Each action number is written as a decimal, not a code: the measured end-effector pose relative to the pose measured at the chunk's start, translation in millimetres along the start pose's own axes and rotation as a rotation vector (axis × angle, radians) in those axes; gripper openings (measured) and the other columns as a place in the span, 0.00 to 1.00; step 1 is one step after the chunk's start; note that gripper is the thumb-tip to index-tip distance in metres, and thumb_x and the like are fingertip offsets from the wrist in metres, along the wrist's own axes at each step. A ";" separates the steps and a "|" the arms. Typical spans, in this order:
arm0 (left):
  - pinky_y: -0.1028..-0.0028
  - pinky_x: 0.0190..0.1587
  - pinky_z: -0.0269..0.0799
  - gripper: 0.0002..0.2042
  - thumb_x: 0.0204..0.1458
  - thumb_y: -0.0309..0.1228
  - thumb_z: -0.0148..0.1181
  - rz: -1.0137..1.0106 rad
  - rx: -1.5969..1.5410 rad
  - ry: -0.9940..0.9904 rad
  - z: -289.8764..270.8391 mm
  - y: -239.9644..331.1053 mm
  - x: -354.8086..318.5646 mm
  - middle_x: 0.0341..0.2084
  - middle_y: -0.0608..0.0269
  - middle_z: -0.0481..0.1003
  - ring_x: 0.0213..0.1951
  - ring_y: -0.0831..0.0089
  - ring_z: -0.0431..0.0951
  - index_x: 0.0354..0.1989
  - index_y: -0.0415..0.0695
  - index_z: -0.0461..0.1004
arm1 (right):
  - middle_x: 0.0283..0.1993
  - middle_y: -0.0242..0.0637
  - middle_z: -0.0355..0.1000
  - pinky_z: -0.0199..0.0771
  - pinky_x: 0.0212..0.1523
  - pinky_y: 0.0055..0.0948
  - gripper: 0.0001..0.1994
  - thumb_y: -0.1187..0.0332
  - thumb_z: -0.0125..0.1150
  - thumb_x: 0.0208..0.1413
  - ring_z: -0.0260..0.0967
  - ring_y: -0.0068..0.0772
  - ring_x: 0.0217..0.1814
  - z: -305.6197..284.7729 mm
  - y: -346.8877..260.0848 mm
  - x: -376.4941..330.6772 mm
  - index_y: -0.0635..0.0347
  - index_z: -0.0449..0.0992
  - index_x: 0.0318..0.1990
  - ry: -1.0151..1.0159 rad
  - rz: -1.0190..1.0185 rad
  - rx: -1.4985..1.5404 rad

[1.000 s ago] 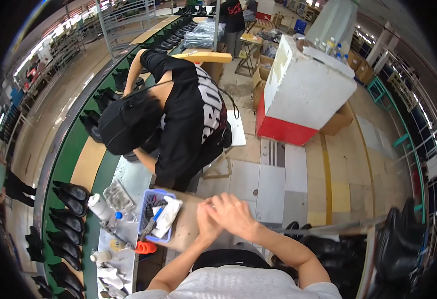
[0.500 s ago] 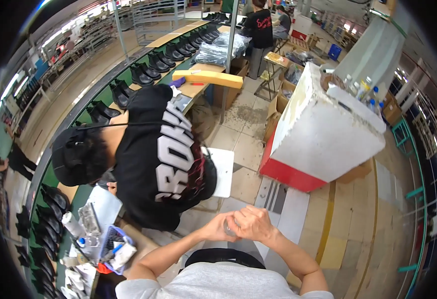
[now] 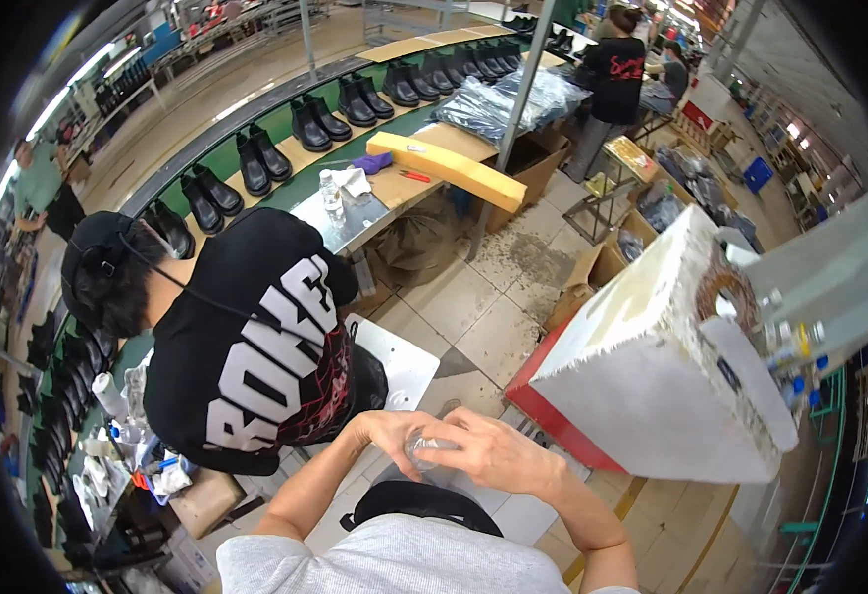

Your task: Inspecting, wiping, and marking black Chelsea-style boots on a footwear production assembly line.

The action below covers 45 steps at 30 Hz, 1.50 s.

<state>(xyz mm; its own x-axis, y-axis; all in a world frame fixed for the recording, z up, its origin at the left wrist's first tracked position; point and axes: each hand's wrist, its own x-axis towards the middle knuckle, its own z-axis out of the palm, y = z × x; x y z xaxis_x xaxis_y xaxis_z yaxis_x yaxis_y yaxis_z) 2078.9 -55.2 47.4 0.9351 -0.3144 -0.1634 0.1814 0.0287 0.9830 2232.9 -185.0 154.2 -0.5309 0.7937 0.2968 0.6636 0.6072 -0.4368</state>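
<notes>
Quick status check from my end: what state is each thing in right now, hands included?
Left hand: closed around the small clear object, gripping it.
Right hand: closed on the same object from the other side.
Small clear object: held between both hands, mostly covered; kind unclear.
Black boots: upright, lined along the green conveyor.
Clear bottle: standing upright on the worktable.
Co-worker in black shirt: bent over the bench.

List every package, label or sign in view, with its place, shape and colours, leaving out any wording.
Long yellow cardboard box: lying on the workbench, top centre.
Open brown carton: on the floor beside that bench.
Clear plastic bags of dark goods: heaped behind the bench.
Big white-and-red block: right.
</notes>
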 end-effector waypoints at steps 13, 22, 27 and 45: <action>0.71 0.49 0.63 0.28 0.26 0.31 0.74 0.150 0.252 1.629 -167.7 -33.7 62.4 0.37 0.62 0.63 0.45 0.67 0.66 0.41 0.45 0.70 | 0.35 0.42 0.69 0.70 0.28 0.26 0.14 0.71 0.65 0.43 0.70 0.31 0.30 -25.7 301.3 78.1 0.62 0.74 0.39 0.403 0.643 0.227; 0.64 0.48 0.62 0.29 0.26 0.28 0.72 -0.201 0.372 2.326 -244.9 -37.3 42.3 0.38 0.58 0.70 0.44 0.58 0.67 0.42 0.42 0.69 | 0.40 0.49 0.67 0.69 0.45 0.45 0.15 0.70 0.58 0.45 0.67 0.53 0.44 69.9 498.0 279.9 0.60 0.72 0.43 0.021 0.373 -0.130; 0.63 0.50 0.61 0.30 0.26 0.30 0.72 -0.384 0.276 2.500 -335.6 -58.5 31.6 0.40 0.57 0.70 0.46 0.58 0.65 0.44 0.41 0.69 | 0.45 0.50 0.64 0.69 0.44 0.45 0.16 0.71 0.60 0.44 0.66 0.54 0.45 118.1 619.4 340.8 0.60 0.69 0.43 -0.162 0.358 -0.218; 0.63 0.50 0.61 0.38 0.27 0.28 0.72 -0.547 0.063 2.918 -444.8 -123.2 -8.4 0.41 0.50 0.64 0.46 0.55 0.64 0.51 0.37 0.59 | 0.24 0.44 0.68 0.70 0.25 0.39 0.14 0.61 0.61 0.45 0.70 0.45 0.28 84.6 518.9 480.0 0.61 0.66 0.30 -0.233 -0.361 0.052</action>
<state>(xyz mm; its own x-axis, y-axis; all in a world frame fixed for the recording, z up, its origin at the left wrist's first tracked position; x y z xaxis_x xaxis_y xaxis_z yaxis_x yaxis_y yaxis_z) 2184.0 366.0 -109.6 -0.8650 0.4771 0.1554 0.3454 0.3415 0.8741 2277.9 508.1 -1.9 -0.8329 0.4978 0.2418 0.3888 0.8373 -0.3843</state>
